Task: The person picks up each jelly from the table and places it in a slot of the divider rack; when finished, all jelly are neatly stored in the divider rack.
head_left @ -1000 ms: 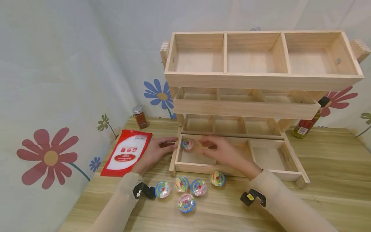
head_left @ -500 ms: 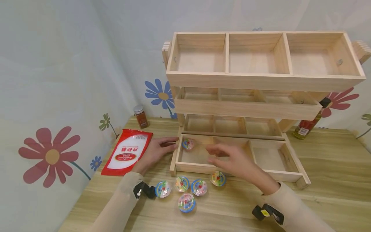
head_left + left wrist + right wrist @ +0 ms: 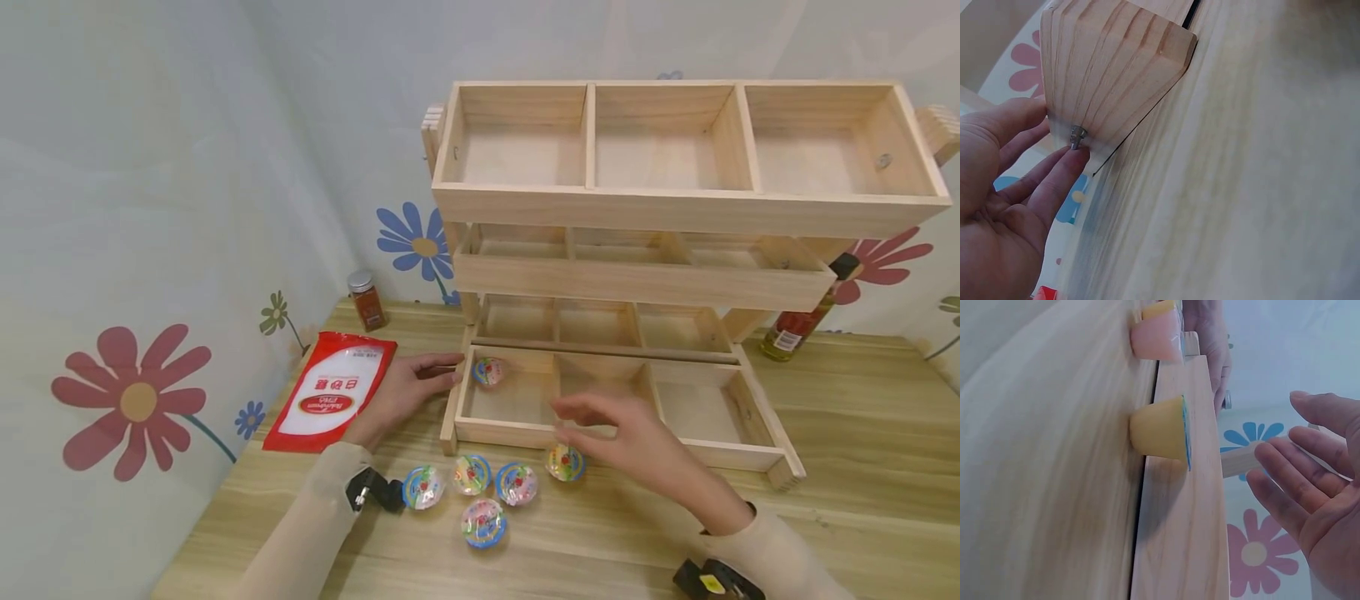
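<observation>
My left hand (image 3: 405, 392) touches the left end of the wooden rack (image 3: 448, 425); in the left wrist view its fingertips (image 3: 1077, 157) rest by a metal bolt (image 3: 1077, 136) on the wood. Over the front edge of the lowest tray hovers my right hand (image 3: 637, 437), holding nothing, fingers apart. Just below its fingertips a yellow jelly cup (image 3: 565, 462) stands on the table, also visible in the right wrist view (image 3: 1159, 428). One pink jelly cup (image 3: 487, 372) sits in the lowest tray's left compartment, at the back left corner. Several more cups (image 3: 483, 523) stand in front of the rack.
A red and white bag (image 3: 330, 396) lies left of my left hand. Behind it stands a spice jar (image 3: 367, 302). At the right rear is a bottle (image 3: 797, 332). The rack's upper tray (image 3: 675, 208) overhangs the lower ones.
My right hand has moved away from the cup in the left compartment, rightward and toward the front edge of the tray. My left hand has stayed at the rack's end.
</observation>
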A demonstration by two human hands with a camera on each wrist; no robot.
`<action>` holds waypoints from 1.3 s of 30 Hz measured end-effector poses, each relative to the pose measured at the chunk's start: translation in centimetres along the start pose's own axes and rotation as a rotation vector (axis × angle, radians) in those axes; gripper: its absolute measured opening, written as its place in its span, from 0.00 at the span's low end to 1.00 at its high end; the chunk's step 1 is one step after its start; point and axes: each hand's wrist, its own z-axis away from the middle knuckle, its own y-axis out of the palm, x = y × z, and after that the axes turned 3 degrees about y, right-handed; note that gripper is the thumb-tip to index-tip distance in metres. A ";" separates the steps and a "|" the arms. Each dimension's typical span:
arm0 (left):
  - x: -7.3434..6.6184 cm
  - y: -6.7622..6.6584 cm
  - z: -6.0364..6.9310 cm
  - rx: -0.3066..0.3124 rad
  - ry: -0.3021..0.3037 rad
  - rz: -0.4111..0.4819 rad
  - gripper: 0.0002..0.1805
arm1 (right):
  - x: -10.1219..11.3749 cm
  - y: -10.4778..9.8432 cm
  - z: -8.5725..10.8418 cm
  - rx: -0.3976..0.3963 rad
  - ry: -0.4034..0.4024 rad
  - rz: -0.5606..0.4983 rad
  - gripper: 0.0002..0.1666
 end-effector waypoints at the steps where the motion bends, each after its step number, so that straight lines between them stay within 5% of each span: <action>1: 0.0 0.0 0.0 -0.001 -0.001 0.000 0.22 | 0.0 0.0 0.2 0.000 0.005 -0.003 0.17; 19: 0.3 0.2 -0.3 0.007 0.004 0.018 0.22 | -1.1 0.3 1.6 0.021 -0.008 -0.002 0.20; 29: 0.2 0.0 -0.2 0.009 0.014 0.002 0.22 | -1.5 0.8 1.8 0.032 -0.081 -0.046 0.18; 39: 0.0 -0.1 0.0 0.006 0.017 -0.005 0.22 | -2.1 1.2 2.1 0.041 -0.142 0.031 0.18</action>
